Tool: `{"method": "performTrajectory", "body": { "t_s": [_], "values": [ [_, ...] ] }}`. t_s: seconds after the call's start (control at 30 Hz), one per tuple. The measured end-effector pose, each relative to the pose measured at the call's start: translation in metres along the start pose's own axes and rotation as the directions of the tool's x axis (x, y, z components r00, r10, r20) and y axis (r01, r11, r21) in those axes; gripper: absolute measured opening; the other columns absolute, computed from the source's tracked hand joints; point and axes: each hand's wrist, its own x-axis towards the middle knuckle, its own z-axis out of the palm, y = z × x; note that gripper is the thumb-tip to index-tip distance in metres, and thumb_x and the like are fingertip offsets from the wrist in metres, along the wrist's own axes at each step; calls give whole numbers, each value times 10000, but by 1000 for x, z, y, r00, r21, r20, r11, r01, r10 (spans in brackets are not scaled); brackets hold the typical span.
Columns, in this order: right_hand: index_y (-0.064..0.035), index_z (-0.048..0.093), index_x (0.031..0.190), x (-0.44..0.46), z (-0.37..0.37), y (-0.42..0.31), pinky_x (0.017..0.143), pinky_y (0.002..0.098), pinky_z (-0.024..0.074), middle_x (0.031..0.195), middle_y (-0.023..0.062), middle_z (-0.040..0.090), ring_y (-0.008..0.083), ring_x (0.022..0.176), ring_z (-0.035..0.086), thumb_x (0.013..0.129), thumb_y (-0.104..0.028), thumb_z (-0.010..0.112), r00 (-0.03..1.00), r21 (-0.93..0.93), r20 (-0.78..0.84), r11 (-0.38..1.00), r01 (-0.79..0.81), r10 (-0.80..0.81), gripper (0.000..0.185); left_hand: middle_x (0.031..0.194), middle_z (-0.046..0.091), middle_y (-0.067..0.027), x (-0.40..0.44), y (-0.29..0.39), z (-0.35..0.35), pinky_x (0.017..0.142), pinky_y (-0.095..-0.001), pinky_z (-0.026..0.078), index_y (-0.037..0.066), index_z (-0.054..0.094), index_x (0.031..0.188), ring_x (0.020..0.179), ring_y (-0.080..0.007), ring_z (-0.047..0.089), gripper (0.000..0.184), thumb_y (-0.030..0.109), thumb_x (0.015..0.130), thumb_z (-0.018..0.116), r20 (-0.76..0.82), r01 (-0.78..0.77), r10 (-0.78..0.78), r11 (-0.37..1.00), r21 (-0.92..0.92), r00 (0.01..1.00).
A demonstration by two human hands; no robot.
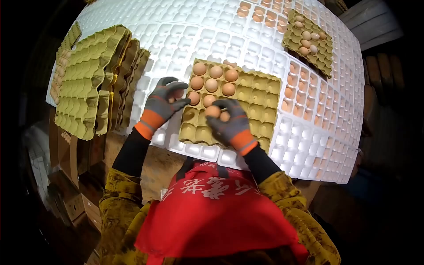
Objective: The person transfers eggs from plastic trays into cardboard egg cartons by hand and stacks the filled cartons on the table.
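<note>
Matt, rough pulp-like egg tray (258,84), smooth eggs (211,85), glossy white plastic-looking trays (298,137), red cloth apron (212,216)

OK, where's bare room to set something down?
The white foam between the stacked cartons and far carton is mostly empty; the middle carton's right columns look free. It's crowded at its left, with eggs, left hand and right hand, and in the egg-filled foam to its right.

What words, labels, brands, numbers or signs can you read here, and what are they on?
"龙", probably: among the large white characters on the red apron; the others are too distorted to read surely.
Apron's top edge: small pale lettering, too small to read.
Cardboard boxes: small marks, too small to read.
</note>
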Motion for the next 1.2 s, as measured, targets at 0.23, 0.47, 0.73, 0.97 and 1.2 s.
{"method": "performTrajectory", "body": {
  "t_s": [0.23, 0.47, 0.73, 0.97, 1.2],
  "values": [
    [-128, 667, 1179, 32, -33, -28, 808, 450, 547, 1281, 192, 569, 340, 957, 650, 742, -280, 807, 924, -558, 27, 761, 330, -381, 484, 1353, 522, -145, 15, 20, 37, 866, -410, 554, 183, 639, 1248, 1087, -345, 603, 567, 190, 709, 816, 142, -179, 108, 577, 797, 984],
    [-168, 723, 1036, 52, -6, -31, 660, 426, 494, 1197, 114, 588, 294, 899, 636, 808, -295, 691, 941, -826, 175, 477, 300, -288, 263, 1259, 588, -157, 9, 2, 37, 866, -410, 538, 148, 673, 1205, 1081, -363, 625, 519, 213, 717, 836, -4, -294, 375, 733, 613, 927],
    [-85, 686, 1101, -91, -199, 104, 927, 423, 543, 1294, 170, 595, 328, 1212, 597, 721, -280, 871, 862, -189, -503, 981, -38, -64, 465, 1257, 588, -132, -5, 112, 136, 995, -386, 488, 38, 665, 1199, 1181, -279, 584, 473, 72, 753, 819, 17, -445, 446, 891, 88, 895],
    [-125, 646, 1109, -139, -270, 168, 850, 437, 547, 1303, 136, 559, 315, 1132, 614, 721, -338, 848, 853, -540, -518, 748, -386, 66, 486, 1208, 558, -154, 19, 195, 346, 772, -449, 553, 157, 651, 1139, 1020, -343, 643, 392, 293, 797, 785, 325, -433, 305, 769, 471, 895],
    [-87, 629, 1282, -160, -313, 216, 845, 339, 562, 1177, 89, 641, 219, 1047, 654, 937, -143, 669, 848, 485, -410, 867, -110, 337, 351, 1190, 600, -202, 2, 180, 355, 824, -444, 540, 170, 631, 1289, 1041, -373, 629, 407, 184, 886, 684, 215, -362, 291, 734, 575, 932]
  ]
}}
